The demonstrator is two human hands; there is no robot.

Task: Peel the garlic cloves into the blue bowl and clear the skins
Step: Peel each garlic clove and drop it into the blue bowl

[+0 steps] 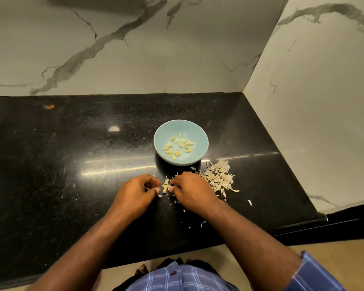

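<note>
- Far left, the black table (51, 164) lies bare and glossy, with a small orange speck (48, 106) near the back edge by the marble wall (114, 49).
- A pale round glint (114, 128) shines on the table, left of the bowl.
- Left hand (135, 193) rests low on the table, fingers (153, 182) curled in, thumb and fingertips closing toward the clove from its left side; whether they actually touch it I cannot tell.
- Between the two hands sits the clove (166, 186), pale, with skin partly loose, just in front of the bowl.
- Behind it, the blue bowl (200, 131) stands upright on the table, holding a scatter of peeled yellow cloves (179, 145) across its bottom.
- Right hand (192, 191) meets the clove from the right, fingers (173, 181) curled and pinching at it, thumb tip against its lower end.
- Just beyond the right hand, the skins (218, 177) lie in a loose white heap on the table, right of the bowl and touching the hand's far side.
- Stray flakes (249, 202) dot the table near the right forearm, well apart from the heap.
- Bottom edge: a blue checked shirt (177, 278) and its rolled sleeve (315, 271) on the right arm.
- Far right, a second marble wall (324, 101) closes the corner.
</note>
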